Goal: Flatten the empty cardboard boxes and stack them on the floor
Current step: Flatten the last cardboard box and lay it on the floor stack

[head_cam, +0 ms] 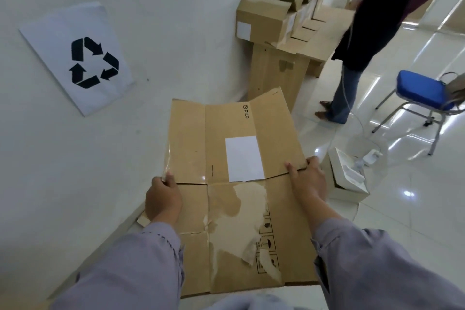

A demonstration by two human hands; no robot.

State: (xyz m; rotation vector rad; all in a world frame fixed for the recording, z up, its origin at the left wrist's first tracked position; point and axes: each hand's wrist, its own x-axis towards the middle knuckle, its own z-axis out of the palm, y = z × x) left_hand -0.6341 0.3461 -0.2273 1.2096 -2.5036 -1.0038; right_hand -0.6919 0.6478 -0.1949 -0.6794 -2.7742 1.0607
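Note:
A flattened brown cardboard box point(234, 158) with a white label and torn patches is held out in front of me, above the floor by the wall. My left hand point(163, 199) grips its left edge, thumb on top. Along the box's right edge, my right hand point(308, 178) holds on with fingers curled over. Under the held sheet, a corner of another cardboard piece point(143, 220) shows on the floor. Several open, unflattened boxes point(274, 12) stand on a wooden table at the back.
A recycling sign point(80, 63) hangs on the white wall to the left. Another person point(372, 33) stands beside the wooden table point(276, 75). A blue chair point(420, 93) stands at right. A white foam tray point(347, 173) lies on the glossy tile floor.

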